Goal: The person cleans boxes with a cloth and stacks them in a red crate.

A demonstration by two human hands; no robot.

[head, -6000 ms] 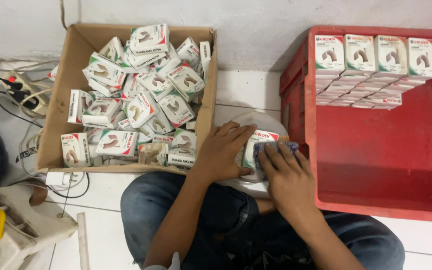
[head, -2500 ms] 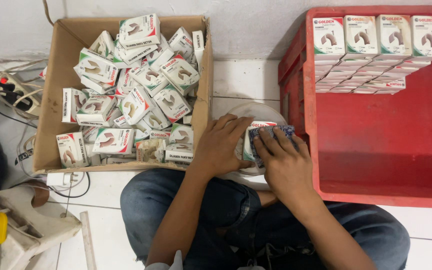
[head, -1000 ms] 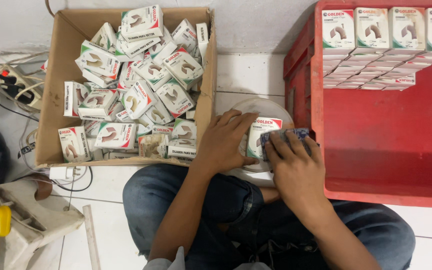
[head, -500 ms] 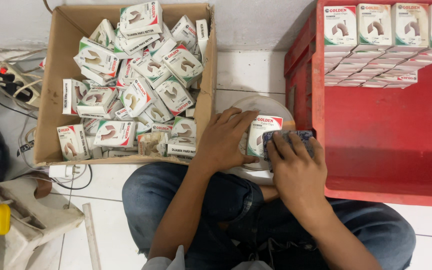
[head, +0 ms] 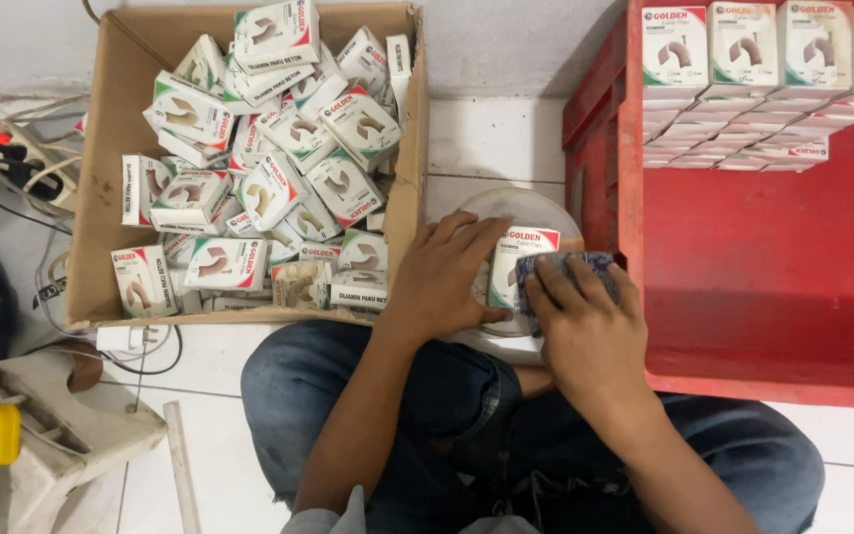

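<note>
My left hand (head: 442, 277) grips a small white, red and green carton (head: 518, 262) and holds it down on a round whitish lid-like disc (head: 521, 205) on the floor. My right hand (head: 585, 326) presses a dark bluish cloth (head: 570, 265) against the carton's right side. Both hands sit between the cardboard box (head: 111, 148) and the red crate (head: 763, 287), just above my knees in blue jeans (head: 417, 396).
The cardboard box on the left holds several loose cartons of the same kind (head: 269, 168). The red plastic crate on the right has neat rows of cartons (head: 763, 79) along its far side. A power strip with cables (head: 12, 168) lies far left; a white stool (head: 42, 435) stands bottom left.
My hands stay on the carton. My right hand with the cloth has shifted a little across the carton's side. The camera view has drifted slightly.
</note>
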